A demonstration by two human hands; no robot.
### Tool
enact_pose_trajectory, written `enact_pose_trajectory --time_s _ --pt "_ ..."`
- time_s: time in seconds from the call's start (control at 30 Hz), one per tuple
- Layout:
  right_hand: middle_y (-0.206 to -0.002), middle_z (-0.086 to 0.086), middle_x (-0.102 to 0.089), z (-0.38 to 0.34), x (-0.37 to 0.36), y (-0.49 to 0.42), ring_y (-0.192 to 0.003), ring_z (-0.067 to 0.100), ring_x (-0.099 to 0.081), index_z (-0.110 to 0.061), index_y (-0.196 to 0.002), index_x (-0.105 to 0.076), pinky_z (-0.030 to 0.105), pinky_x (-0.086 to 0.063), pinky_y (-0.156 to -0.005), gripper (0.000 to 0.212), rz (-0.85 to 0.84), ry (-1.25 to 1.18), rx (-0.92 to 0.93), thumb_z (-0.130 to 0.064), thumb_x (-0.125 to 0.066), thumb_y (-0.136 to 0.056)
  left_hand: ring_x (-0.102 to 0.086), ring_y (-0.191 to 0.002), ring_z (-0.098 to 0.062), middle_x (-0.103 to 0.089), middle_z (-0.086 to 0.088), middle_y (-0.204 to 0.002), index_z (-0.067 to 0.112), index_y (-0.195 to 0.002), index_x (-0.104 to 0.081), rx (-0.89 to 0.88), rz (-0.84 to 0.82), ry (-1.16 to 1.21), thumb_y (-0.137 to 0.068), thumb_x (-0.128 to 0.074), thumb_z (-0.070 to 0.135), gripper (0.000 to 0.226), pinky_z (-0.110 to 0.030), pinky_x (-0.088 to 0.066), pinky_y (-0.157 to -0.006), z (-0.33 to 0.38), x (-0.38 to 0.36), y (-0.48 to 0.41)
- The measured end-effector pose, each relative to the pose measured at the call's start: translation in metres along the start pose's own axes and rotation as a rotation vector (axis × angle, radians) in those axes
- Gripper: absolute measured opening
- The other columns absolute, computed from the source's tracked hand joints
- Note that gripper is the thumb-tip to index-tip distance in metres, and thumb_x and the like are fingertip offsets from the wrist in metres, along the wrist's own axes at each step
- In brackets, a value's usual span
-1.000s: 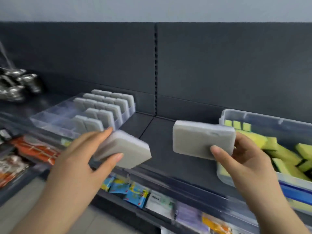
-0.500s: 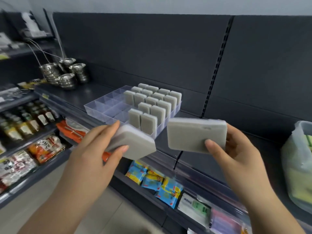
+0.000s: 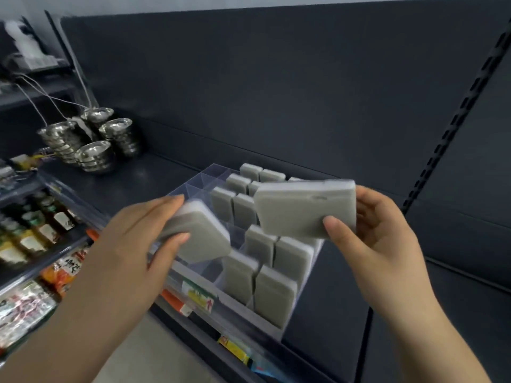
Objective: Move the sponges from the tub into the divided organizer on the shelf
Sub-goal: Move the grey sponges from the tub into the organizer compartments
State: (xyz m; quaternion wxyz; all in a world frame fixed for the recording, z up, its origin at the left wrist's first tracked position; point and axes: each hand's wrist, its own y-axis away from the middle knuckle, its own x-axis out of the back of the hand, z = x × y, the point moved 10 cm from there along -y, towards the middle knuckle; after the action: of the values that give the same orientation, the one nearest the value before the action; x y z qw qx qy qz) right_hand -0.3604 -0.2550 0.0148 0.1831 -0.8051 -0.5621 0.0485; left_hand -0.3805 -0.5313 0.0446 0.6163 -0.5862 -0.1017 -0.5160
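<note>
1. Left hand: I grip one grey sponge. My thumb presses its near face and my other fingers curl over its far edge. The sponge juts out to the right of the fingers and is tilted, its free right end lower than the gripped end.

2. Position of this sponge: it is over the near-left part of the clear divided organizer. I cannot tell whether it touches a divider wall.

3. Right hand: I grip a second grey sponge. My thumb lies on its near face at the lower right corner, and my fingers wrap round its right short edge from behind. The sponge extends to the left of the fingers, broad face toward me, long side close to level.

4. Position of the second sponge: it hangs above the right-hand rows of the organizer, clear of the sponges below, and hides part of the middle rows. The two held sponges are near each other but apart.

5. Organizer: it rests on the dark shelf against the dark back panel. Grey stored sponges stand upright on edge in the compartments of its right side, from near to far. The far-left compartments show only clear walls.

6. Surroundings: stacked steel bowls sit far left on the same shelf. Bottles and packets fill the lower shelves at left.
</note>
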Motion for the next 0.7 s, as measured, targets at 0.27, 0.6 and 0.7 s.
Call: enact_pose_trajectory --time_s 0.27,0.6,0.7 --pt "-0.102 -0.027 -0.063 0.027 -0.057 -0.041 -0.093 -0.006 -0.061 -0.041 -0.101 -0.054 0.007 -0.047 -0.073 0.031 -0.056 0.051 -0.066 -0.035 -0.065 -0.072 -0.046 -0.107 -0.012 -0.049 0.008 -0.112 0.008 -0.122 -0.057 0.045 0.005 -0.002 -0.081 -0.057 0.020 0.043 -0.006 -0.023 -0.095 -0.062 -0.031 -0.028" --pt "-0.110 -0.040 -0.050 0.009 -0.129 -0.058 -0.097 -0.019 -0.051 -0.058 -0.095 -0.043 -0.004 -0.037 -0.074 0.036 0.072 0.407 -0.055 -0.057 -0.059 -0.062 -0.043 -0.108 0.000 -0.049 0.012 -0.115 0.011 -0.121 -0.059 -0.045 -0.051 0.243 -0.083 -0.066 0.027 0.042 -0.012 -0.033 -0.093 -0.137 -0.070 -0.083" --pt "-0.107 -0.042 -0.047 0.006 -0.145 -0.059 -0.097 -0.020 -0.049 -0.057 -0.092 -0.041 -0.003 -0.038 -0.074 0.034 0.131 0.529 -0.098 -0.049 -0.064 -0.068 -0.049 -0.107 -0.009 -0.051 0.009 -0.115 0.008 -0.120 -0.060 -0.155 -0.091 0.305 -0.080 -0.060 0.022 0.043 -0.014 -0.034 -0.095 -0.146 -0.076 -0.104"
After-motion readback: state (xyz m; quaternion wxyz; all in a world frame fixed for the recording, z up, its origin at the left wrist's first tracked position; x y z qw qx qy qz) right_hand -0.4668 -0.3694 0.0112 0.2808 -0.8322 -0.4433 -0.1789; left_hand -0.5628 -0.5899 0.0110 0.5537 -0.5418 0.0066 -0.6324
